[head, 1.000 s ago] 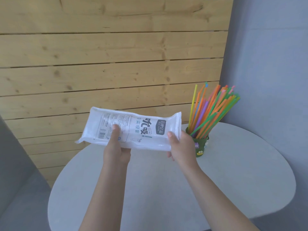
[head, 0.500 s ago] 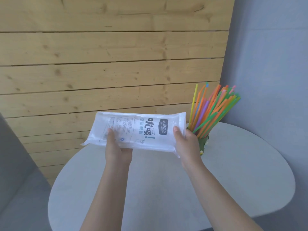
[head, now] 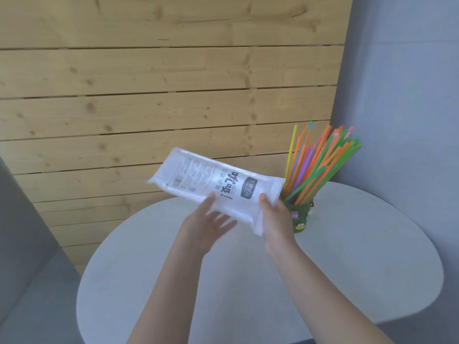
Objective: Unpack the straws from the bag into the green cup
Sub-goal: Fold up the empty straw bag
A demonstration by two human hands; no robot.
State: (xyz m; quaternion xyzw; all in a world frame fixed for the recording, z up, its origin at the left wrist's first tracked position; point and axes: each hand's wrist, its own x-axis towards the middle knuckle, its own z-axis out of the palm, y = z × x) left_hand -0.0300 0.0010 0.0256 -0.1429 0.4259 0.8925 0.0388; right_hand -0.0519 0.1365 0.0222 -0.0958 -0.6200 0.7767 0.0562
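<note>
While the right hand (head: 274, 217) pinched the near right end of the bag (head: 218, 188), its thumb lay on the printed face and its fingers were hidden beneath the plastic; the left hand (head: 206, 225) was under the bag's lower edge with its fingers (head: 223, 223) spread and fairly straight, the thumb tip touching the plastic, though blur made it hard to tell whether the other fingers touched it; the bag was held in the air above the desk (head: 347, 256), tilted so that its left end rose toward the wooden plank wall (head: 161, 95); it was white and translucent with dark lettering, and whether it was sealed could not be told; just to the right, partly hidden behind the right hand and the bag's end, the green cup (head: 301, 217) stood upright on the round pale desk, a small frog figure on its side; coloured straws (head: 320, 165) already filled it, fanning up and to the right in yellow, orange, purple, green and pink; a grey wall (head: 409, 95) rose behind the cup, and a grey surface (head: 22, 232) showed at the left edge.
</note>
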